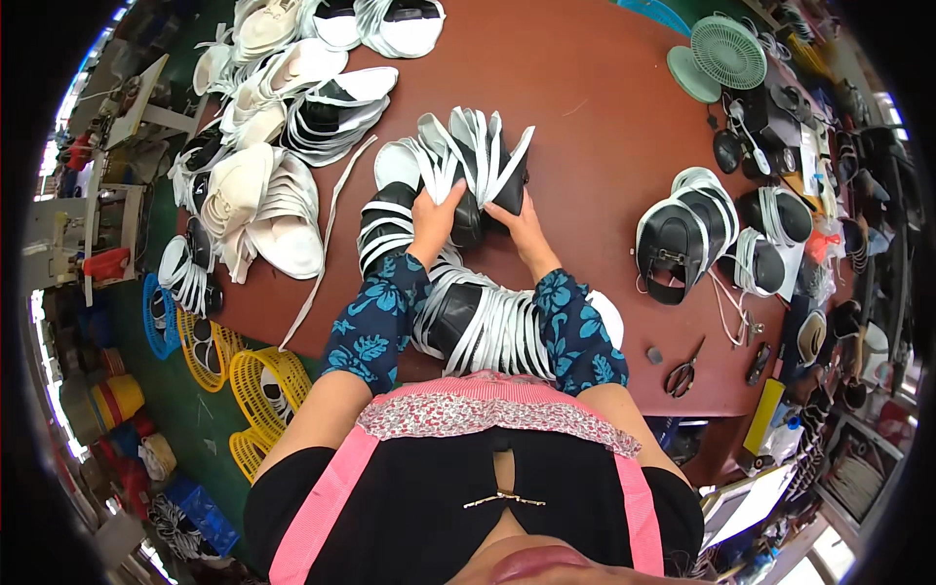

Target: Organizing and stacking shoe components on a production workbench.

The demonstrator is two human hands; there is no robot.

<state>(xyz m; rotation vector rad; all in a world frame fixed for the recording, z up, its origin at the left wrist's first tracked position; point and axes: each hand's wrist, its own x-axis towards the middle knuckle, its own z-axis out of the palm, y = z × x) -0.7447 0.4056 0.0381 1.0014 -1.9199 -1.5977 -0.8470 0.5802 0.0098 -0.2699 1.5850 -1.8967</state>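
Bundle in hand: a fanned bundle of black, white-edged shoe pieces [468, 161] is resting at the middle of the bench [585, 93], between the two hands and beyond the near row. The left hand [435, 219] is gripping its left part, thumb on top; the right hand [524, 232] is holding its right part likewise. Most fingers are hiding behind the pieces.

Progress: handling appears to be partway. The bundle is already standing spread but is not yet sitting free of the hands. A curved stack [386, 229] is lying just beside it on the left, and a long row [478, 322] is lying on the near side, both seemingly arranged. Nested black stacks [687, 229] are standing on the right, and pale stacks [278, 210] are crowding the left; whether these are waiting or finished, I am not able to tell. The scissors [682, 375] are lying unused at near right.

Orientation: the white tips are pointing to the far side, and a black rounded part is facing near, between the hands. Each piece's long axis is running roughly near to far, the right-hand pieces leaning rightward at their tips. The fan itself is spreading left to right. The near row's length is also running left to right.
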